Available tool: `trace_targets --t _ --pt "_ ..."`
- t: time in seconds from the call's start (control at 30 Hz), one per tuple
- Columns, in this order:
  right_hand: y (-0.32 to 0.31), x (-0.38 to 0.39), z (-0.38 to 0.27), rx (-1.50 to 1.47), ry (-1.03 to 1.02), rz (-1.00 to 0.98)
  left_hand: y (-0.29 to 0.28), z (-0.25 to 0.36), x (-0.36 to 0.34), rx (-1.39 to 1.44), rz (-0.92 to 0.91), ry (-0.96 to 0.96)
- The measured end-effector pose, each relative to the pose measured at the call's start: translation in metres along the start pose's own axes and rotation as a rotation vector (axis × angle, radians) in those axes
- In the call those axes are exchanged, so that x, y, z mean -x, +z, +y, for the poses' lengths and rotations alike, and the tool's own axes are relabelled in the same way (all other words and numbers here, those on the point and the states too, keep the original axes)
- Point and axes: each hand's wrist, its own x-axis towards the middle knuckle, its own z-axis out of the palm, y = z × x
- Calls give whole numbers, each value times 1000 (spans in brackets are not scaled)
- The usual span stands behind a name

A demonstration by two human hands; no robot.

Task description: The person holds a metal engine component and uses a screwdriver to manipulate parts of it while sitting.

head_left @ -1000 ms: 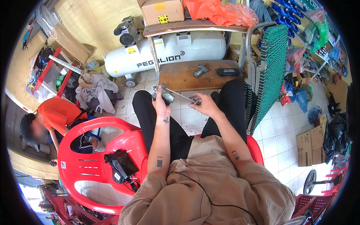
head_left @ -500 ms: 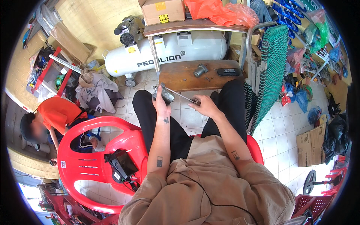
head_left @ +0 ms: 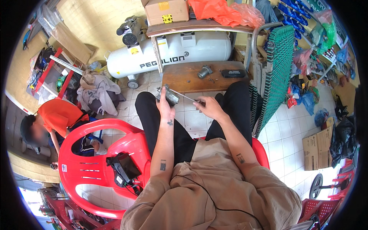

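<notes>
A seated person in a tan shirt (head_left: 214, 184) grips a grey metal cylinder (head_left: 173, 99) above the lap in a curled left hand (head_left: 165, 109), while the right hand (head_left: 211, 108), fingers pinched, holds a thin metal rod (head_left: 184, 96) slanting toward it. Beyond the knees, a second metal part (head_left: 204, 72) sits near a black case (head_left: 233, 73) on a low wooden bench (head_left: 178, 76).

Dark lettering (head_left: 162, 61) on white tank (head_left: 207, 50), pale print on black case (head_left: 233, 73), white letters on green sign (head_left: 316, 4)

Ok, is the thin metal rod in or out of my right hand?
In: your right hand grips one end of the rod, which slants toward the metal part.
</notes>
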Motion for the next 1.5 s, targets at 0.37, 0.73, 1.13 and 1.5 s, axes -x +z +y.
trace_targets --t 0.37,0.73,1.13,1.5 --pt "-2 -4 7 -43 -19 -18 4 0 3 17 -13 -20" --pt "1 -2 7 14 -58 67 3 -1 3 15 -28 -23" --pt "4 0 3 -24 -140 150 5 -1 4 10 -11 -34" --pt "0 1 -1 -128 -22 43 5 2 4 25 -37 -63"
